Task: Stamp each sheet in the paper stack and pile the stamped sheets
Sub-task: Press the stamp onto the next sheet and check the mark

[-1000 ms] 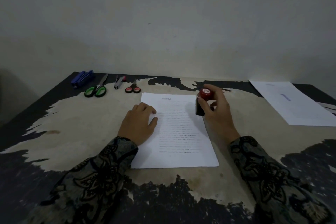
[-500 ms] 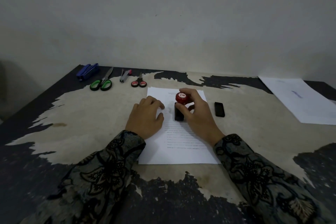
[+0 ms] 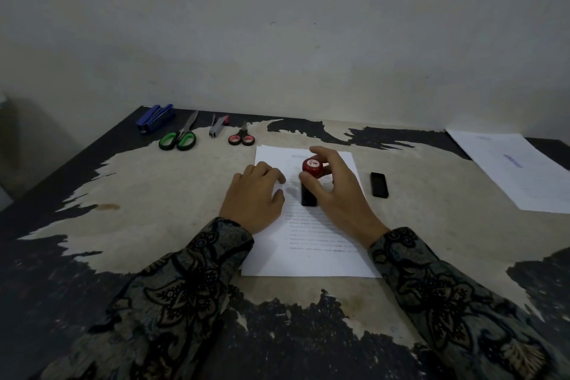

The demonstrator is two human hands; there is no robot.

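A printed white sheet point(image 3: 308, 253) lies in the middle of the worn table. My right hand point(image 3: 337, 194) grips a stamp point(image 3: 310, 185) with a red knob and black body, standing upright on the sheet's upper half. Resting on the sheet's left edge, my left hand point(image 3: 254, 199) has its fingers loosely curled and holds it down. A small black stamp cap point(image 3: 379, 184) lies on the table just right of the sheet. At the far right is a pile of white sheets point(image 3: 521, 170) bearing a blue mark.
Along the back left of the table point(image 3: 138, 194) lie a blue stapler point(image 3: 155, 118), green-handled scissors point(image 3: 180, 136), a staple remover point(image 3: 217, 125) and small red-handled scissors point(image 3: 241, 136). A wall rises right behind the table.
My right hand carried the stamp from the sheet's right edge to its upper middle and set it down. The black cap now lies on the table. My left hand stayed in place.
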